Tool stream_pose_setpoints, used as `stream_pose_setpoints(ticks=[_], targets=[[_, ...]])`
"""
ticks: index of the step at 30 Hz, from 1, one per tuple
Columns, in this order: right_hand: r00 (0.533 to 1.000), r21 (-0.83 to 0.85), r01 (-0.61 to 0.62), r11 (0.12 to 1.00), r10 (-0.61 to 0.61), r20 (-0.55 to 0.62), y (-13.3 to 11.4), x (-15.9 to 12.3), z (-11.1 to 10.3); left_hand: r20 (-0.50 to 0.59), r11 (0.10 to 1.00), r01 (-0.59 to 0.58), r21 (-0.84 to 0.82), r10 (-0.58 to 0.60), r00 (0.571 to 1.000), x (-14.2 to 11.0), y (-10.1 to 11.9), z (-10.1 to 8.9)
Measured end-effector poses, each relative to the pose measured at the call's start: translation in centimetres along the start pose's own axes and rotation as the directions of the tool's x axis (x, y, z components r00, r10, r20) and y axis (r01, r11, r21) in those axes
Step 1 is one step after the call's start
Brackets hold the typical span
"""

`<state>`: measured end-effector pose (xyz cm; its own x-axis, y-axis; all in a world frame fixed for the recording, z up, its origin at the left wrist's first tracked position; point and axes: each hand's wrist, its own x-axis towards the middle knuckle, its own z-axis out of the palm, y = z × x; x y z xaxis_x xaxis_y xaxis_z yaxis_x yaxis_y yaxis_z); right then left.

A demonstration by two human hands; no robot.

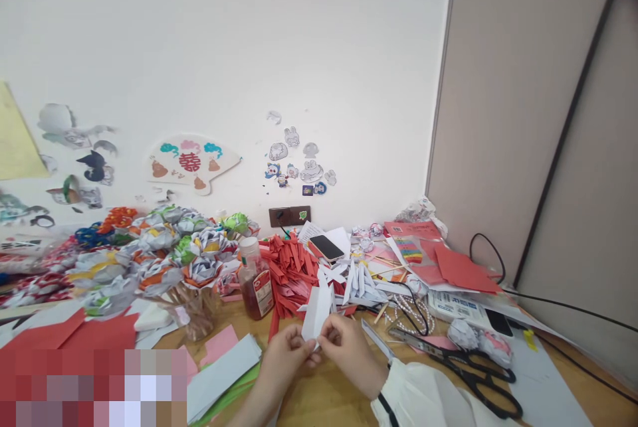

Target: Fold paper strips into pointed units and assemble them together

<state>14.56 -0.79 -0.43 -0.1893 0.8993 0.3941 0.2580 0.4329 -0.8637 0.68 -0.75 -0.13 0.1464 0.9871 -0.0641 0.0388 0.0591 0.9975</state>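
Observation:
My left hand (284,357) and my right hand (349,350) meet near the table's front edge, both pinching a folded piece of white paper (316,311) that stands up between the fingertips. The right arm wears a white sleeve (423,394). Just behind the paper lies a heap of folded red paper strips (289,271) and several folded white paper pieces (361,284). A small bottle with reddish liquid and a red label (255,281) stands to the left of the paper.
A bunch of paper flowers (164,254) fills the left. Black scissors (463,364) lie at the right, a phone (326,248) behind the red strips. Red sheets (448,261), cables (548,304), and pink and white sheets (224,360) cover the wooden table (329,400). Stickers dot the wall.

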Motion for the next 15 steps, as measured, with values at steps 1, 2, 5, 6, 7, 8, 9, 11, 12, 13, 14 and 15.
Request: stream_pose_setpoints(ticks=[1,2,5,6,7,8,9,11,12,13,14,15], targets=[[1.0,0.0,0.011,1.0,-0.011,0.012,-0.1,-0.1,0.0,-0.001,1.0,-0.009,0.01,0.009,1.0,0.0,0.0,0.0],[1.0,0.002,0.013,1.0,-0.013,0.023,-0.2,-0.1,0.0,-0.002,1.0,-0.018,0.017,0.018,1.0,0.0,0.0,0.0],[0.999,0.019,-0.01,1.0,0.009,0.051,0.0,-0.2,0.1,0.029,0.999,-0.033,0.017,0.033,0.999,0.1,-0.4,0.1],[0.998,0.031,-0.016,0.999,0.015,0.056,0.1,-0.2,0.1,0.046,0.999,-0.03,0.016,0.029,0.998,0.1,-0.6,0.2],[0.998,0.05,-0.021,0.999,0.018,0.06,0.2,-0.1,0.2,0.061,0.999,-0.028,0.023,0.026,0.998,0.1,-0.7,0.3],[0.998,0.08,-0.028,0.996,0.023,0.064,0.4,-0.1,0.2,0.069,0.999,-0.03,0.034,0.028,0.997,0.1,-0.7,0.4],[0.997,0.122,-0.041,0.992,0.032,0.074,0.6,0.0,0.3,0.07,0.998,-0.037,0.048,0.034,0.997,0.1,-0.7,0.4],[0.993,0.223,-0.082,0.971,0.06,0.103,0.9,0.1,0.3,0.054,0.995,-0.067,0.068,0.063,0.997,0.1,-0.6,0.4],[0.991,0.267,-0.101,0.958,0.073,0.112,1.0,0.2,0.4,0.048,0.994,-0.082,0.066,0.079,0.996,0.1,-0.5,0.4],[0.99,0.296,-0.113,0.948,0.082,0.114,1.1,0.2,0.4,0.047,0.994,-0.093,0.058,0.09,0.995,0.1,-0.5,0.4],[0.99,0.306,-0.116,0.945,0.086,0.107,1.2,0.3,0.4,0.054,0.994,-0.095,0.049,0.092,0.994,0.1,-0.5,0.3],[0.991,0.303,-0.113,0.946,0.086,0.099,1.3,0.3,0.4,0.067,0.995,-0.092,0.042,0.089,0.994,0.1,-0.5,0.3]])
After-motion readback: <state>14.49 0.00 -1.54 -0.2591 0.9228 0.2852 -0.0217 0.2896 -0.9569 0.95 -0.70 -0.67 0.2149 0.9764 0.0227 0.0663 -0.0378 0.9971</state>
